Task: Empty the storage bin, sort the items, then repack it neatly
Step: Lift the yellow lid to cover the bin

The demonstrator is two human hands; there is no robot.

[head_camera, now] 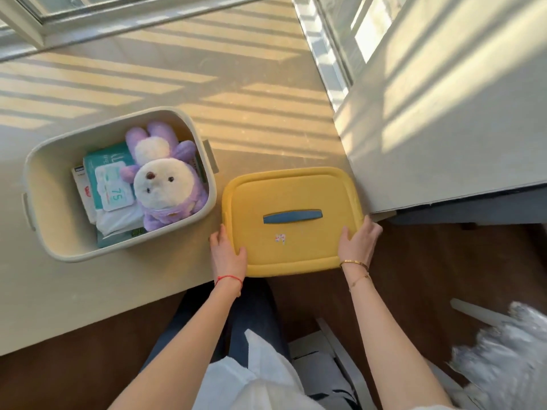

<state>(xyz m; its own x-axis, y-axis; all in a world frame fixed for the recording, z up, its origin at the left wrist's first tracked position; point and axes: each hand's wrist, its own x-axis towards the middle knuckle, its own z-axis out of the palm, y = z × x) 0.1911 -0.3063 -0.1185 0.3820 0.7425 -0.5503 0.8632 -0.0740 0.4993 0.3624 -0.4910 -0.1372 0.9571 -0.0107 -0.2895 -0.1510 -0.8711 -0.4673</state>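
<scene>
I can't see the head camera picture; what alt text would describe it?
Seen from above, a person's left hand and right hand hold a yellow lid by its sides on a pale table. Beside it, an open cream bin holds a purple plush rabbit and wipe packs.

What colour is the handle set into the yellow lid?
Blue, on the handle in the middle of the yellow lid; the head view shows it clearly.
</scene>
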